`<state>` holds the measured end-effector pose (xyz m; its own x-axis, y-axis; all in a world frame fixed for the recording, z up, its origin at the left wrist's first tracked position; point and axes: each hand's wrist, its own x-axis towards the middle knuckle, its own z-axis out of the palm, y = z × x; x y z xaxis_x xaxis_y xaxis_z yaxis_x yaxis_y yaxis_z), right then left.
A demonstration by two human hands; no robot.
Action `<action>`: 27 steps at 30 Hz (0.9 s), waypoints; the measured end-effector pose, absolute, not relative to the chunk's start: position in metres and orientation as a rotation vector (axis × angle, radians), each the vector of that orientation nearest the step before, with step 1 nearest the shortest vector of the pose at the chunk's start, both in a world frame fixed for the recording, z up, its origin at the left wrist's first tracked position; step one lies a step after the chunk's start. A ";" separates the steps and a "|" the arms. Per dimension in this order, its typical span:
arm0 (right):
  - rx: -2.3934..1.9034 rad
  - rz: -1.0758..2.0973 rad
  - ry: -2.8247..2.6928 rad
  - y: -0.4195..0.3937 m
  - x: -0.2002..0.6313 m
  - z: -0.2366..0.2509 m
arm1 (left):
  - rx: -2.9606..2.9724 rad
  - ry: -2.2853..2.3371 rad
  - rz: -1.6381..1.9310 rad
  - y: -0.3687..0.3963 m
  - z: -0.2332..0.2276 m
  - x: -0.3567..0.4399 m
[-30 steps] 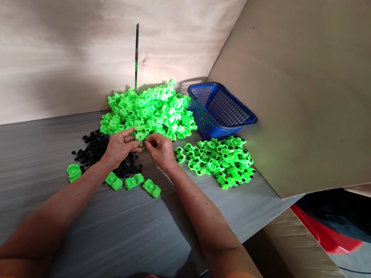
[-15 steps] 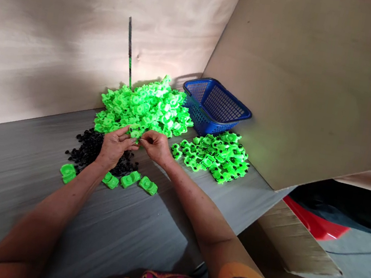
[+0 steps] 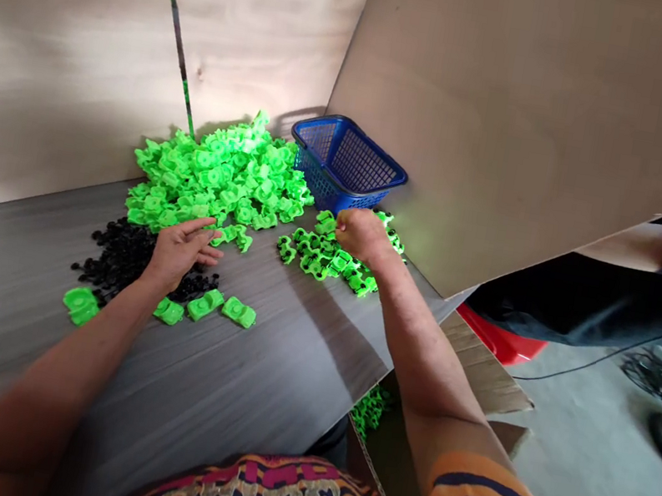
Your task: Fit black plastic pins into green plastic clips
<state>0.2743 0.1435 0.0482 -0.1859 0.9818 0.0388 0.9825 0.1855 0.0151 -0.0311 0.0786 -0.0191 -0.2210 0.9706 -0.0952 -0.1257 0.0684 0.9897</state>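
My left hand (image 3: pixel 177 254) has its fingers apart and holds nothing. It hovers over the pile of small black wheel parts (image 3: pixel 120 251), beside loose green pieces at the foot of the big heap of green plastic toy car bodies (image 3: pixel 217 170). Over on the right, my right hand (image 3: pixel 364 235) is closed in a pinch on a green toy car (image 3: pixel 327 223), partly hidden by the fingers. Below it lies a smaller pile of green toy cars with black wheels (image 3: pixel 334 263). Several separate green car bodies (image 3: pixel 239 312) lie in a row nearer to me.
A blue plastic basket (image 3: pixel 344 170) stands behind the wheeled cars, against the wooden side panel (image 3: pixel 485 121). A thin dark rod (image 3: pixel 180 49) rises behind the heap. Below the table's right edge is a cardboard box (image 3: pixel 476 365) with green pieces (image 3: pixel 370 411). Another person's arm (image 3: pixel 629 245) shows at right.
My right hand has moved right from beside my left hand to the wheeled-car pile with the car. My left hand has let go and opened. The view has shifted right.
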 end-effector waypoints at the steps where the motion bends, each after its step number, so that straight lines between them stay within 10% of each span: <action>1: -2.066 -0.103 -2.376 0.141 0.278 0.049 | 0.953 1.339 1.373 0.079 -0.020 -0.031; 15: -1.567 0.316 -2.560 0.129 0.126 -0.016 | 0.953 1.409 1.405 0.087 -0.025 -0.033; 27: -0.851 1.188 -1.584 0.146 0.096 -0.042 | 0.754 1.219 1.454 0.085 -0.021 -0.040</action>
